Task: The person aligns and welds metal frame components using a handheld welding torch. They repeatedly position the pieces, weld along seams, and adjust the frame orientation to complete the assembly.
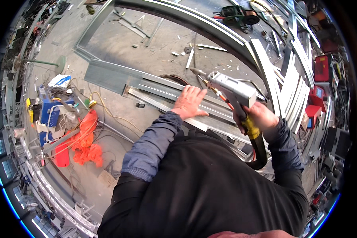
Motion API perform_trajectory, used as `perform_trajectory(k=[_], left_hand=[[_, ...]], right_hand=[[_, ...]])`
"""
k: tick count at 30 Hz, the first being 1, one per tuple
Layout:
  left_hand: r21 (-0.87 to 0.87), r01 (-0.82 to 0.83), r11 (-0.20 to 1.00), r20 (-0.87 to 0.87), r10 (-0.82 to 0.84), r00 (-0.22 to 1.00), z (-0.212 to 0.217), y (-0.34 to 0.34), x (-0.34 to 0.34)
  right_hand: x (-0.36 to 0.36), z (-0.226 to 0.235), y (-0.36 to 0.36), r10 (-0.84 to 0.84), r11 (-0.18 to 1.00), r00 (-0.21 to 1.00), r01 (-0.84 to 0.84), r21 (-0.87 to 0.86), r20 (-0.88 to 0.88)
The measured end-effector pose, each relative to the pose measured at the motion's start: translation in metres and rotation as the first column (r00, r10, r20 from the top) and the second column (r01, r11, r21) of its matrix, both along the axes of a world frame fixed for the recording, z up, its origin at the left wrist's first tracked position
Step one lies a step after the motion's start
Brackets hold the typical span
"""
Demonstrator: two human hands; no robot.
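My right hand (261, 116) grips a silver handheld welding gun (233, 88) by its handle. The nozzle points to the upper left, over the metal pieces. A yellow collar and a thick black hose hang below that hand. My left hand (189, 102) lies flat, fingers stretched, on long metal channels (162, 92) in front of my body. The thumb is spread away from the fingers. These channels join a wide grey sheet-metal piece (107, 75) at the left.
A large steel frame (186, 16) curves across the far side. Metal strips (293, 93) lie stacked at the right, near red machines (323, 69). At the left are a blue machine (49, 113), orange cloth (85, 137) and loose cables. A wire-spool machine (236, 16) stands far off.
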State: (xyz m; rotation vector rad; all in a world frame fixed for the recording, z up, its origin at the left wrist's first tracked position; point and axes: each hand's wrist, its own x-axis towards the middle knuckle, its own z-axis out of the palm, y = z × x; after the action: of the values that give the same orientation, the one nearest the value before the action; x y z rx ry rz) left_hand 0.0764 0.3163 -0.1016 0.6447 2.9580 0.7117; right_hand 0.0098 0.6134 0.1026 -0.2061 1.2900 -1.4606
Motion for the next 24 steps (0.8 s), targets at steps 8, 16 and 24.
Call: perform_trajectory(k=[8,16,24], left_hand=[[-0.079,-0.118,0.990,0.012,0.119,0.993,0.009,-0.044,0.011],[-0.057,-0.086,0.995,0.171,0.095,0.981,0.028,-0.056,-0.002],[-0.129,-0.084,0.988,0.226,0.112,0.968,0.039,-0.058,-0.008]], right_hand=[[0.096,-0.020,0.042,0.053,0.972,0.953,0.019,0.233,-0.297],[0.128,-0.047,0.028,0.217,0.911,0.860,-0.008,0.413,-0.462],[0.126,-0.045,-0.002,0.272,0.879,0.829,-0.007,0.477,-0.488]])
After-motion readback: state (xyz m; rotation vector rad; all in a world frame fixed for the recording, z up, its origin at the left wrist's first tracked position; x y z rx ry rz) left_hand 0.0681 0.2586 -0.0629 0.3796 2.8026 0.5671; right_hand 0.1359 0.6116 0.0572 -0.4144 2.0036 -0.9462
